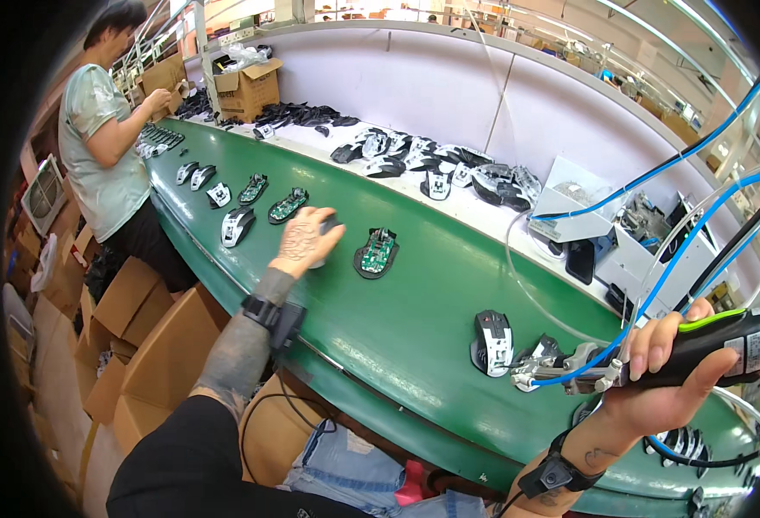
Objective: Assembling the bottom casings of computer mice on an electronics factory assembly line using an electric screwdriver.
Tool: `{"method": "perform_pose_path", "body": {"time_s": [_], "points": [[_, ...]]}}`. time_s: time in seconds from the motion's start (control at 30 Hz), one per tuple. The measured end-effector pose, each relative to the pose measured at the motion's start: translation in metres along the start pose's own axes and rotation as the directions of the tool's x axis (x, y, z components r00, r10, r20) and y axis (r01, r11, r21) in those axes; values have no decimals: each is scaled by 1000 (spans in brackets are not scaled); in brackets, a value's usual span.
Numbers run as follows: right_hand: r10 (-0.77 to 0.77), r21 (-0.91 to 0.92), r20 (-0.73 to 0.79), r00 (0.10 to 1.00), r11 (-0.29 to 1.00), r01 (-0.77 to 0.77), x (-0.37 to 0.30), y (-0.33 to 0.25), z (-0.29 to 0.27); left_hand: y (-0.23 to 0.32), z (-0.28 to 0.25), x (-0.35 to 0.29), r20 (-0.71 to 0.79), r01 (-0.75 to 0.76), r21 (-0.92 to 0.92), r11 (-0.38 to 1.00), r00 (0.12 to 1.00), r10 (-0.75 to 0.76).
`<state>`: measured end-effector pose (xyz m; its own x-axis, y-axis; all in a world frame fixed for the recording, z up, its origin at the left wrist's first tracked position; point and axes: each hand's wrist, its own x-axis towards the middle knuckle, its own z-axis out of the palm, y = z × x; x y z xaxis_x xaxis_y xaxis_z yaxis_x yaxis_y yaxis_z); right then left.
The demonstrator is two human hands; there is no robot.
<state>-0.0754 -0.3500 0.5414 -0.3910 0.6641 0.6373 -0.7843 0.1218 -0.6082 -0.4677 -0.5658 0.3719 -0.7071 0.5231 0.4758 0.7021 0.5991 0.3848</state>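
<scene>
My left hand (305, 239) is over the green belt, its fingers closed around a computer mouse (332, 224); only a dark piece and a white edge of it show. Just right of it lies a mouse base with a green circuit board (376, 253). My right hand (656, 371) grips a black power screwdriver (715, 347) with a bright green lever, held sideways. Its metal head, with a blue tube, points left above a black-and-white mouse (536, 356). Beside that one, a closed black-and-white mouse (491, 344) rests on the belt.
More mice (237, 226) and board-bearing bases (288, 205) lie farther left. Mouse shells (423, 155) pile along the white ledge behind. A parts bin (574, 194) and blue air hoses (699, 233) are on the right. Another person (104, 129) stands far left, near open cardboard boxes (168, 371).
</scene>
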Motion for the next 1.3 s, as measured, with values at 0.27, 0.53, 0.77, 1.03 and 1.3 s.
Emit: {"method": "perform_pose_path", "body": {"time_s": [0.27,0.53,0.77,1.03,1.3], "points": [[-42,-46,-43,998,998,40,-4,5,9,93,84,-11,271,52,377,925,948,-164],[-11,-1,-25,1000,1000,11,-3,5,2,80,86,-13,296,23,207,978,951,-85],[-81,-24,-111,991,997,78,-3,4,2,124,75,-14,431,49,-325,945,897,102],[-237,-110,-269,934,970,215,1,2,-5,233,62,-75,632,755,-196,-626,585,507],[-253,-89,-216,943,967,239,2,10,-11,242,69,-96,661,821,-204,-533,517,544]]}}
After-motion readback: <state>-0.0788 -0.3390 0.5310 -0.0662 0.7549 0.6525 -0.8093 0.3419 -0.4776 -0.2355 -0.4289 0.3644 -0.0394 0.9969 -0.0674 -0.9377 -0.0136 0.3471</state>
